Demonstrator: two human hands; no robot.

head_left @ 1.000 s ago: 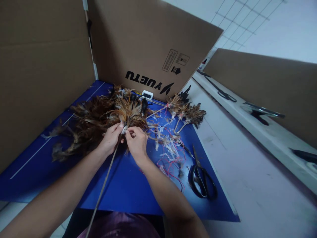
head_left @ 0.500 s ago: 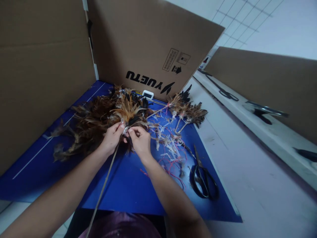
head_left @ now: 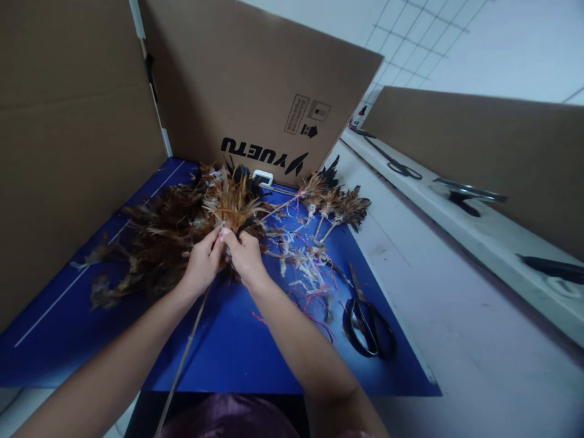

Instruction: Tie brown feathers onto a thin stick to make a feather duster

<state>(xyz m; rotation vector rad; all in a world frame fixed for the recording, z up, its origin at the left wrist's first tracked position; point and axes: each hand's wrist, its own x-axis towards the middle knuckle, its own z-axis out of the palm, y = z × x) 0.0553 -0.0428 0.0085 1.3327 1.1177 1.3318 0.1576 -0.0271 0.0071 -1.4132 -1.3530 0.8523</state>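
My left hand (head_left: 203,258) is closed around the base of a brown feather duster (head_left: 232,199), at the top of its thin stick (head_left: 186,353). The stick slants down toward my lap. My right hand (head_left: 247,255) is closed too, its thumb pressed on the white quill ends beside my left thumb. The fingers behind the bundle are partly hidden. Just past and left of my hands spreads a heap of loose brown feathers (head_left: 159,234).
Black-handled scissors (head_left: 368,325) lie at the right of the blue mat (head_left: 246,347), near feather scraps and red string (head_left: 314,298). Several small feather bundles (head_left: 347,207) rest farther back. Cardboard panels (head_left: 255,79) stand behind and left. Tools line a pale ledge (head_left: 456,213) at right.
My right hand has turned and moved in, its thumb now beside the left thumb at the feather base. The whole view has shifted slightly.
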